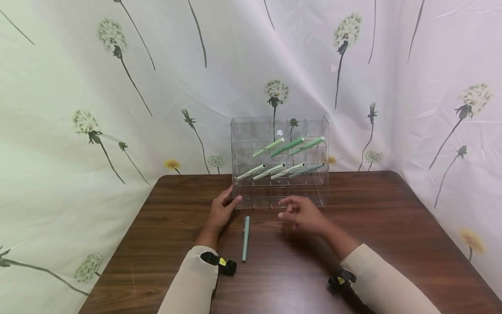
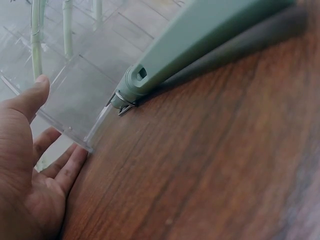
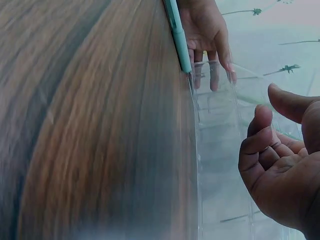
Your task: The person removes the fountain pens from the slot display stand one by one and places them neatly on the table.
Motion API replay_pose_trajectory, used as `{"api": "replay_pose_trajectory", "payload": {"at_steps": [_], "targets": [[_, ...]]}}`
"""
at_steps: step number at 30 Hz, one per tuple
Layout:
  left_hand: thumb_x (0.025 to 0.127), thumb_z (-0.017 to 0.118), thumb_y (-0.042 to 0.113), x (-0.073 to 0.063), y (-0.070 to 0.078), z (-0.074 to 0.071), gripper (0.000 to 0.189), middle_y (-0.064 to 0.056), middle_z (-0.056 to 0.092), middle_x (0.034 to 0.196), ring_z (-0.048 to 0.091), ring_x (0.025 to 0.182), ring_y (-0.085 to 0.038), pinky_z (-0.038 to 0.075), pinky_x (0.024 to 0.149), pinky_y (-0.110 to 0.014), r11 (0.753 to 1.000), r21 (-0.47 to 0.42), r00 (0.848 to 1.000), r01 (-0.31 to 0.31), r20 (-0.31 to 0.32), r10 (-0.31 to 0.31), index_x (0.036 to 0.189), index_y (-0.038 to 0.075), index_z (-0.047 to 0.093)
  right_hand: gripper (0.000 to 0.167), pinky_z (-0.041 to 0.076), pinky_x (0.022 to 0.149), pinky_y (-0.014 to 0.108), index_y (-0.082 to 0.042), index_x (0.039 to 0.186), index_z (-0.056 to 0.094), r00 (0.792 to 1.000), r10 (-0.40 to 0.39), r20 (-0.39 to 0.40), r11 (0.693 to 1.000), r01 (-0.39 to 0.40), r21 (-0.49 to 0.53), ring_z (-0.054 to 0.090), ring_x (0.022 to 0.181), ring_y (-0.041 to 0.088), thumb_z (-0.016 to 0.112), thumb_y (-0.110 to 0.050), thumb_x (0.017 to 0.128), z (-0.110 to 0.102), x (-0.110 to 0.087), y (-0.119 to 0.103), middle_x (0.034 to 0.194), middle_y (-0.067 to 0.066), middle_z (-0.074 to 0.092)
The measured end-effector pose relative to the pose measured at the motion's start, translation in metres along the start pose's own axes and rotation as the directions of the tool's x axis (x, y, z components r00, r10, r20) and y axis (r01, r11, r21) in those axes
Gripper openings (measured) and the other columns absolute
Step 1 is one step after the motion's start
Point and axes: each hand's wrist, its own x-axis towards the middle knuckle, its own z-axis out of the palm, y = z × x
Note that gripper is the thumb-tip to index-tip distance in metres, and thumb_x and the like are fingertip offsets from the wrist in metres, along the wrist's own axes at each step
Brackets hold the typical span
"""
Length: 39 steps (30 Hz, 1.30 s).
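Note:
A clear plastic pen rack [image 1: 280, 192] stands on the table. My left hand [image 1: 223, 211] holds its lower left corner, thumb at the front edge and fingers round the side wall. In the left wrist view that hand [image 2: 35, 160] shows the same hold. A grey-green pen [image 1: 245, 240] with a clip lies in front of the rack, cap end toward it, just right of my left hand. Before the rack's lower right part hovers my right hand [image 1: 303, 213], its fingers loosely bent and nothing between them. The right wrist view shows this hand [image 3: 280, 160] beside the rack.
On the upper tier rest three green pens, among them a darker one [image 1: 287, 147]. The middle tier holds several pens, pale ones and a grey-blue pen [image 1: 306, 170] at the right. A flower-printed cloth [image 1: 164, 87] hangs behind the wooden table [image 1: 157, 253].

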Motion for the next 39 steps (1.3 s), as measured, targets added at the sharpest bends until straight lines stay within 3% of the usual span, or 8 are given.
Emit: {"api": "replay_pose_trajectory", "payload": {"at_steps": [6, 12, 16, 22, 26, 30, 35, 39], "targets": [[0.102, 0.079, 0.013, 0.000, -0.001, 0.000, 0.062, -0.019, 0.058, 0.162, 0.059, 0.145, -0.034, 0.046, 0.101, -0.013, 1.000, -0.015, 1.000, -0.010, 0.002, 0.010, 0.159, 0.010, 0.057, 0.048, 0.062, 0.063, 0.042, 0.005, 0.140, 0.064, 0.996, 0.032, -0.080, 0.999, -0.031, 0.022, 0.064, 0.062, 0.025, 0.082, -0.013, 0.099, -0.014, -0.003, 0.000, 0.089, 0.008, 0.071], [0.104, 0.075, 0.007, -0.002, 0.003, 0.002, 0.063, -0.023, 0.053, 0.165, 0.054, 0.150, -0.037, 0.044, 0.103, -0.012, 1.000, -0.006, 1.000, 0.010, 0.000, -0.010, 0.161, 0.005, 0.051, 0.049, 0.060, 0.060, 0.035, 0.008, 0.140, 0.063, 0.985, 0.027, -0.172, 1.000, -0.027, 0.004, 0.064, 0.058, 0.021, 0.081, -0.014, 0.100, -0.028, -0.005, 0.002, 0.090, 0.011, 0.071], [0.104, 0.075, 0.008, -0.008, 0.019, 0.001, 0.063, -0.024, 0.052, 0.165, 0.053, 0.150, -0.040, 0.045, 0.103, -0.012, 1.000, 0.003, 1.000, 0.011, 0.005, -0.011, 0.161, 0.002, 0.050, 0.042, 0.058, 0.057, 0.032, 0.010, 0.134, 0.064, 0.968, -0.009, -0.250, 1.000, 0.012, 0.010, 0.063, 0.057, 0.017, 0.080, -0.008, 0.099, -0.035, -0.006, 0.001, 0.087, 0.011, 0.072], [0.105, 0.073, 0.010, -0.014, 0.031, 0.001, 0.062, -0.025, 0.050, 0.166, 0.051, 0.152, -0.041, 0.048, 0.120, -0.045, 1.000, 0.022, 1.000, 0.005, 0.016, -0.005, 0.162, 0.002, 0.050, 0.033, 0.059, 0.057, 0.032, 0.010, 0.125, 0.063, 0.919, -0.030, -0.393, 0.998, 0.051, 0.044, 0.061, 0.058, 0.013, 0.078, -0.001, 0.098, -0.044, -0.007, 0.001, 0.088, 0.007, 0.068], [0.104, 0.076, 0.012, -0.006, 0.012, 0.001, 0.063, -0.022, 0.052, 0.166, 0.053, 0.151, -0.039, 0.044, 0.122, -0.058, 1.000, 0.013, 1.000, 0.009, 0.012, -0.009, 0.162, 0.006, 0.052, 0.027, 0.061, 0.058, 0.033, 0.009, 0.118, 0.061, 0.886, -0.025, -0.462, 0.997, 0.058, 0.057, 0.065, 0.065, 0.010, 0.076, 0.001, 0.098, -0.046, -0.006, 0.002, 0.092, 0.007, 0.066], [0.104, 0.075, 0.009, -0.001, 0.002, 0.002, 0.063, -0.022, 0.052, 0.166, 0.054, 0.150, -0.039, 0.047, 0.120, -0.051, 1.000, 0.002, 1.000, 0.023, 0.005, -0.023, 0.162, 0.007, 0.052, 0.023, 0.056, 0.054, 0.028, 0.006, 0.113, 0.059, 0.849, -0.054, -0.526, 0.994, 0.097, 0.056, 0.062, 0.060, 0.007, 0.076, 0.001, 0.099, -0.046, -0.005, 0.003, 0.093, 0.008, 0.065], [0.104, 0.075, 0.008, 0.000, 0.001, 0.003, 0.062, -0.024, 0.053, 0.164, 0.055, 0.148, -0.040, 0.048, 0.109, -0.024, 1.000, 0.012, 1.000, 0.023, -0.008, -0.023, 0.162, 0.006, 0.052, 0.029, 0.056, 0.053, 0.027, 0.004, 0.118, 0.059, 0.798, -0.082, -0.597, 0.992, 0.124, 0.028, 0.054, 0.055, 0.005, 0.079, -0.006, 0.100, -0.046, -0.003, 0.004, 0.104, 0.015, 0.064], [0.102, 0.078, 0.013, 0.000, -0.002, 0.001, 0.062, -0.021, 0.058, 0.162, 0.059, 0.146, -0.037, 0.049, 0.107, -0.024, 1.000, 0.009, 1.000, 0.009, -0.008, -0.009, 0.160, 0.010, 0.056, 0.039, 0.056, 0.053, 0.028, 0.003, 0.128, 0.055, 0.761, -0.075, -0.644, 0.991, 0.128, 0.037, 0.050, 0.054, 0.004, 0.080, -0.008, 0.100, -0.049, 0.000, 0.002, 0.114, 0.015, 0.060]]}}
